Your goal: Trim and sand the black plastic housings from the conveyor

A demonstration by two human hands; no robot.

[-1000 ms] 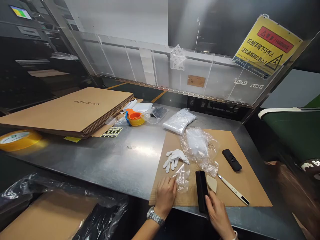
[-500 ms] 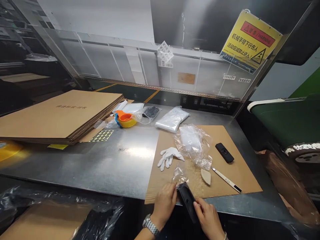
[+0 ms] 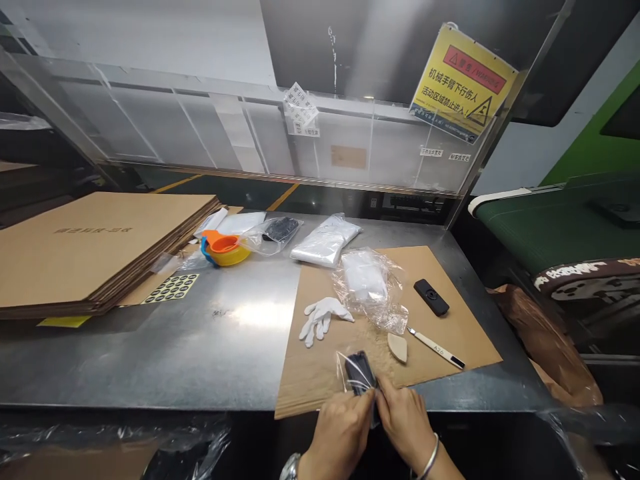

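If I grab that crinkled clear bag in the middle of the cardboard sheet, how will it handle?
The clear bag is probably floppy: its film is creased and lies slumped. Likely light, since only a pale, soft-looking pad shows inside. The glossy film may slip, so pinching a fold seems safer. It lies flat on the cardboard sheet, so rolling seems unlikely.

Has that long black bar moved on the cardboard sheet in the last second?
Yes. The black bar lay bare beside the beige wedge; now it sits left of the wedge, partly inside a clear bag held by both hands.
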